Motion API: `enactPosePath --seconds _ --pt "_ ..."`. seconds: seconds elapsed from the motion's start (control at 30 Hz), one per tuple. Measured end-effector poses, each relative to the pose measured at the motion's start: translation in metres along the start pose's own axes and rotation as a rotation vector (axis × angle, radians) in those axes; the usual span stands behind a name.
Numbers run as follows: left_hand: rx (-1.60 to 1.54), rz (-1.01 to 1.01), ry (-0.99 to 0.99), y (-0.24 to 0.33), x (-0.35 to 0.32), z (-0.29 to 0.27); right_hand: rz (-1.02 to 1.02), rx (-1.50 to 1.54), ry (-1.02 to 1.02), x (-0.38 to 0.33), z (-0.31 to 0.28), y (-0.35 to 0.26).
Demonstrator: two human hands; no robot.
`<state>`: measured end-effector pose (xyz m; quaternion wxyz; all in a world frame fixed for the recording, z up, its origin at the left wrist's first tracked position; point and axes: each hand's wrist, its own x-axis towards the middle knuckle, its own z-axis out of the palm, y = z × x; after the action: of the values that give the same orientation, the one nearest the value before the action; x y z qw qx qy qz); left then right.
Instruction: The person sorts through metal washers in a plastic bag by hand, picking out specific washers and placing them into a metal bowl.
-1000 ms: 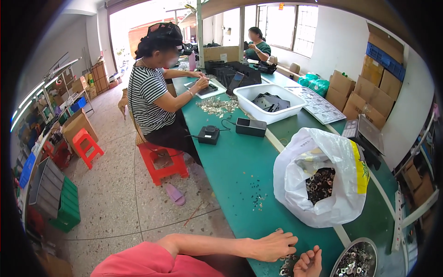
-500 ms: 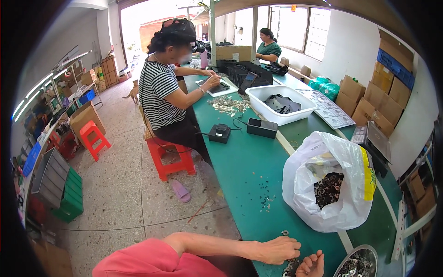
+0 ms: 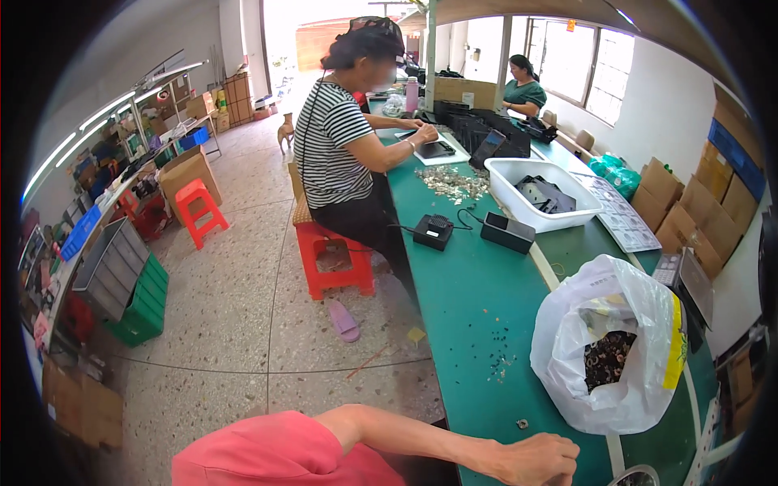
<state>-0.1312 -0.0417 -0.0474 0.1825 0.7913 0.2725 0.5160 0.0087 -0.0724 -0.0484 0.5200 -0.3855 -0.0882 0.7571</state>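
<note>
My left hand [image 3: 539, 460] is over the near part of the green table [image 3: 462, 324], its fingers curled together. Whatever they hold, if anything, is hidden. One small ring-like metal part [image 3: 522, 424] lies on the tabletop just beyond that hand. My right hand is out of the picture. A white plastic bag [image 3: 559, 356] stands open farther right, with many small dark and metallic parts [image 3: 609, 360] inside. At the lower edge, right of my hand, only the rim of a metal bowl [image 3: 636, 471] shows.
Tiny dark bits [image 3: 498, 348] are scattered ahead of my hand. Two black boxes, one a corded device [image 3: 433, 232], the other a plain box [image 3: 507, 233], stand beyond, before a white tub [image 3: 547, 220] and a metal-parts pile [image 3: 454, 185]. A co-worker [image 3: 336, 146] sits at the left edge.
The view has swung left, so everything sits farther right and my right hand has left the picture. Most of the metal bowl has also gone out of view. My left hand remains curled.
</note>
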Motion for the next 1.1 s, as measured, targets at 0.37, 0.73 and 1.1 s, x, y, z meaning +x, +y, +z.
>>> enactPosePath --seconds 0.37,0.73,1.1 --pt "0.093 0.062 -0.207 0.004 0.004 0.011 -0.037 0.078 -0.228 0.036 -0.065 0.0" --pt "0.182 -0.121 -0.263 -0.014 -0.027 -0.011 -0.024 0.361 -0.192 0.004 -0.005 -0.009" --pt "0.34 -0.134 -0.447 -0.017 -0.041 -0.002 -0.036 0.37 -0.16 0.006 -0.007 -0.007"
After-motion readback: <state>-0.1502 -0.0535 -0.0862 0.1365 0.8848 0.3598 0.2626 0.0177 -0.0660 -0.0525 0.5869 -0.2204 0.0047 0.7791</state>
